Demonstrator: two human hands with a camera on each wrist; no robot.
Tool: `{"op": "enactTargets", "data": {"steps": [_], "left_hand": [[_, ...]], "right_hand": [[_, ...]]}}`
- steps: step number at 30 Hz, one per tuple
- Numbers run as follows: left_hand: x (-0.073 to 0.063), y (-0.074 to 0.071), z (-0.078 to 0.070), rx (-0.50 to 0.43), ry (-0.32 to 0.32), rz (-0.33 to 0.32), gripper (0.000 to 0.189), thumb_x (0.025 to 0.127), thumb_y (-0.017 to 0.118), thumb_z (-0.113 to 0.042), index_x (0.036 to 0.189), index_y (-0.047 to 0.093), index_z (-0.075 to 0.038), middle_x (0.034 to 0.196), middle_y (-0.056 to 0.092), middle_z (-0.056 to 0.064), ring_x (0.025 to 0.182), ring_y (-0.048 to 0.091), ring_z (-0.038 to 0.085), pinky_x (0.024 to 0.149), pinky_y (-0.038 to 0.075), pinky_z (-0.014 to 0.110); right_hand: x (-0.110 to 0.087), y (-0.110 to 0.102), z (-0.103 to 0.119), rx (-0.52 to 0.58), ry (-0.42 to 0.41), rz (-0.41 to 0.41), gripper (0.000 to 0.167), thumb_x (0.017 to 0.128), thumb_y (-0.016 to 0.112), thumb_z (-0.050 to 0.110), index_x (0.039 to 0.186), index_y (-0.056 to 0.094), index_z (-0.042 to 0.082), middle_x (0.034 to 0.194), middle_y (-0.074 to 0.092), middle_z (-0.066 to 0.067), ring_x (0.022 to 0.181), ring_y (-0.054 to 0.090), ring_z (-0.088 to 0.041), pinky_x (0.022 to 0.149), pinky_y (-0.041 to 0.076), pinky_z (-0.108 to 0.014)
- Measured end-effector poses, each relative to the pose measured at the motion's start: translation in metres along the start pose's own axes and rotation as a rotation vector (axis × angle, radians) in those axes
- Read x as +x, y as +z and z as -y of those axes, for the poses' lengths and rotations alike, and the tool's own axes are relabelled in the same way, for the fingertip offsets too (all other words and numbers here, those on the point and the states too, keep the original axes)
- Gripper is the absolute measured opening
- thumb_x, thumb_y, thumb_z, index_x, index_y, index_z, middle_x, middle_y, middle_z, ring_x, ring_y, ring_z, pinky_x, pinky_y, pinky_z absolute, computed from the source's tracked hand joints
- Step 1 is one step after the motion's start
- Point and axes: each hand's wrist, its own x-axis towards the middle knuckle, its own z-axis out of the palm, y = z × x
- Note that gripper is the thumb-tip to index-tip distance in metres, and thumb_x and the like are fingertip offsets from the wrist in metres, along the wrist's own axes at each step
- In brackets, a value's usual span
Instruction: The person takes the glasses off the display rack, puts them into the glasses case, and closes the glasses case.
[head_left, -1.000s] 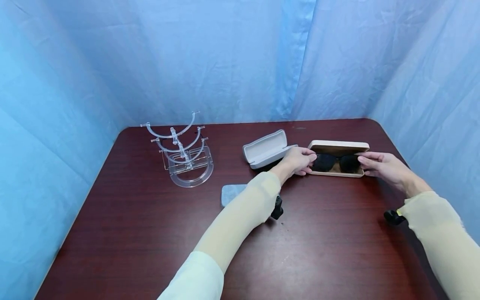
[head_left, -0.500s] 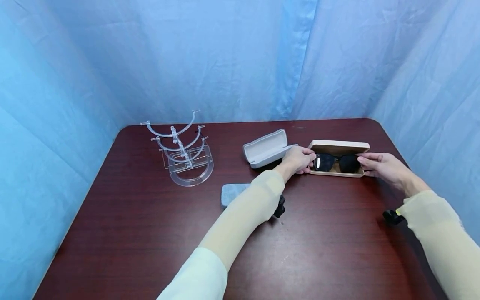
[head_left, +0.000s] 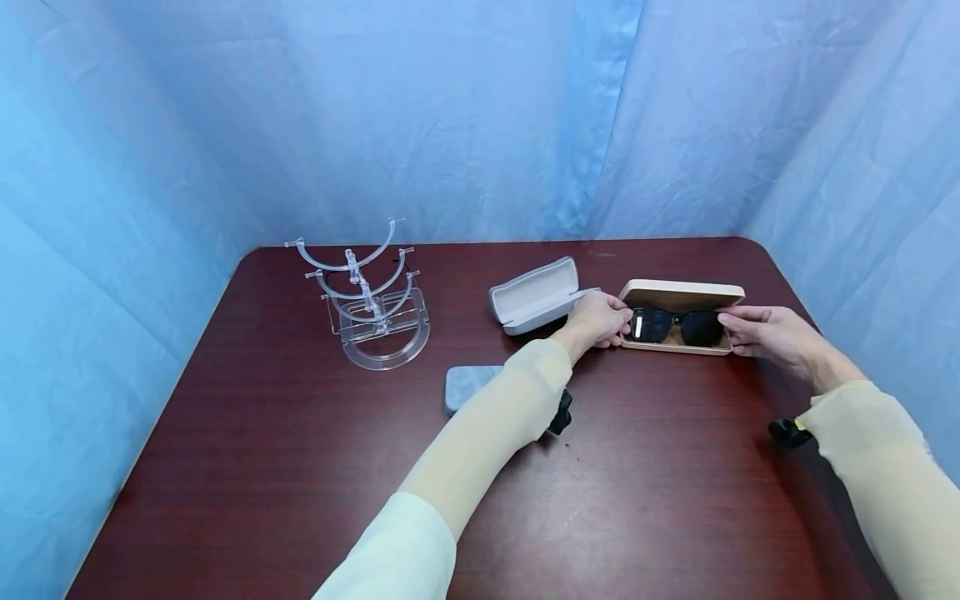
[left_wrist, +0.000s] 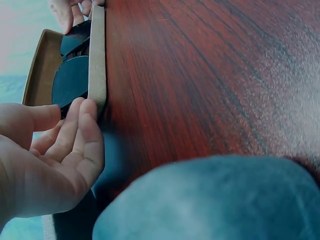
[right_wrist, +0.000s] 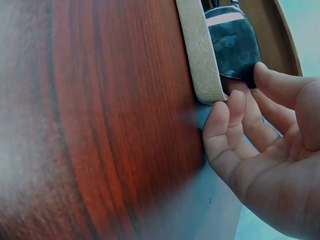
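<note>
Dark sunglasses [head_left: 701, 328] lie in the opened beige glasses case [head_left: 675, 349] at the right of the table, lenses facing me. My left hand [head_left: 597, 318] pinches their left end between thumb and fingers, with other fingertips against the case's end in the left wrist view. At the opposite end my right hand [head_left: 772, 335] pinches the frame by its corner, its thumb on the lens edge in the right wrist view. Two of its fingertips touch the case's outer corner. The temples of the sunglasses are hidden behind the lenses.
An opened grey glasses case [head_left: 534, 297] stands just left of my left hand. Beneath my left forearm lies a blue-grey case [head_left: 468, 387], partly covered. A clear tiered glasses stand [head_left: 384, 360] is at the back left. Blue curtains [head_left: 420, 117] surround the table.
Both hands keep their hold at the ends of the sunglasses. The lenses have tilted slightly, and a white reflection now shows on the left one.
</note>
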Motion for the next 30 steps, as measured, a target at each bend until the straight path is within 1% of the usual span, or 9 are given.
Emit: {"op": "enactTargets", "data": {"steps": [6,10,14,17,20,24,30], "left_hand": [[-0.0007,0.0,-0.0006,0.014,-0.015,-0.002,0.011,0.101,0.066,-0.023,0.099,0.073,-0.014,0.072,0.073,-0.004,0.058,0.068,0.013,0.055,0.056,0.025],[-0.0024,-0.0001,-0.0014,0.017,-0.017,0.003,0.012,0.101,0.067,-0.023,0.096,0.073,-0.014,0.072,0.073,-0.003,0.056,0.066,0.012,0.055,0.056,0.025],[-0.0045,-0.0005,-0.002,0.009,-0.02,0.003,0.014,0.101,0.066,-0.023,0.096,0.073,-0.013,0.074,0.073,-0.002,0.057,0.066,0.013,0.055,0.056,0.024],[-0.0059,-0.0007,-0.0018,-0.001,-0.023,0.004,0.015,0.101,0.066,-0.023,0.096,0.072,-0.011,0.077,0.074,-0.001,0.061,0.069,0.014,0.057,0.056,0.025],[-0.0074,-0.001,-0.0015,-0.027,-0.032,0.012,0.014,0.102,0.065,-0.023,0.097,0.072,-0.01,0.079,0.074,0.0,0.064,0.071,0.016,0.061,0.058,0.027],[-0.0086,-0.0011,-0.0015,-0.062,-0.043,0.022,0.014,0.102,0.065,-0.022,0.099,0.07,-0.01,0.081,0.074,0.001,0.062,0.069,0.016,0.065,0.059,0.029],[-0.0084,-0.0017,-0.0012,-0.07,-0.042,0.03,0.015,0.102,0.065,-0.021,0.095,0.069,-0.009,0.083,0.074,0.003,0.056,0.064,0.013,0.058,0.055,0.025]], "right_hand": [[0.0017,-0.0021,0.0,0.039,0.048,-0.002,0.008,0.1,0.066,0.029,0.105,0.07,0.035,0.095,0.071,0.007,0.08,0.068,-0.01,0.076,0.06,-0.028],[0.0015,-0.0033,-0.0006,0.075,0.077,-0.006,0.012,0.1,0.067,0.028,0.098,0.071,0.039,0.096,0.071,0.01,0.079,0.069,-0.01,0.076,0.06,-0.028],[0.0013,-0.0041,-0.0011,0.101,0.089,-0.013,0.014,0.101,0.066,0.027,0.095,0.072,0.038,0.096,0.07,0.012,0.078,0.069,-0.01,0.077,0.06,-0.029],[0.002,-0.004,-0.0017,0.076,0.1,-0.014,0.013,0.101,0.066,0.029,0.094,0.074,0.037,0.094,0.07,0.013,0.077,0.068,-0.01,0.076,0.06,-0.028],[0.0036,-0.0037,-0.0026,0.028,0.114,-0.014,0.011,0.1,0.066,0.033,0.093,0.073,0.036,0.092,0.069,0.012,0.076,0.066,-0.009,0.075,0.06,-0.027],[0.0049,-0.0033,-0.0019,0.002,0.123,-0.013,0.009,0.1,0.066,0.035,0.094,0.072,0.033,0.091,0.068,0.01,0.077,0.065,-0.009,0.076,0.06,-0.028],[0.0039,-0.005,0.0001,0.067,0.132,0.007,0.01,0.101,0.066,0.03,0.094,0.074,0.033,0.095,0.067,0.008,0.076,0.068,-0.012,0.079,0.061,-0.034]]}}
